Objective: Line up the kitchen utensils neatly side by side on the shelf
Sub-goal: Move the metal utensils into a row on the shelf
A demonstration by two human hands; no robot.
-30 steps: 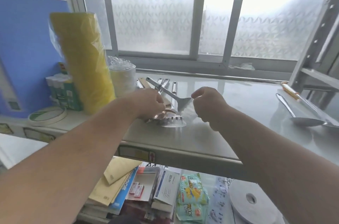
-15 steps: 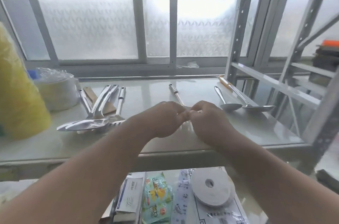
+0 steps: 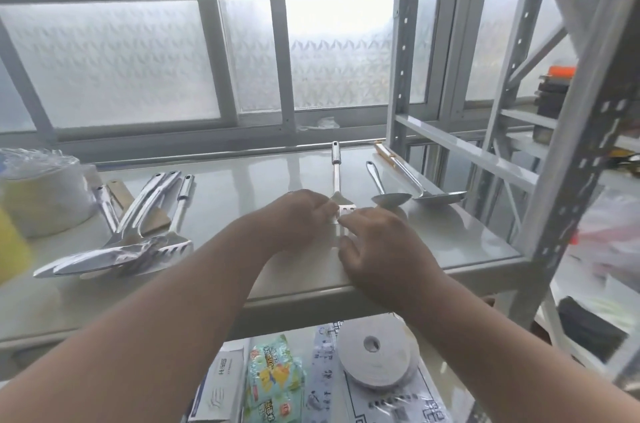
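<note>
Steel slotted spatula (image 3: 341, 204) lying flat on the shelf (image 3: 433, 249), blade toward the front edge, handle pointing at the window. Left hand (image 3: 298, 214) curling at the blade's left edge, right hand (image 3: 377, 242) spreading loosely over its near end; actual pinching unclear. Farther right, spoon (image 3: 389, 197) and ladle (image 3: 436, 195) lying parallel; pile of utensils (image 3: 138, 235) sitting left.
</note>
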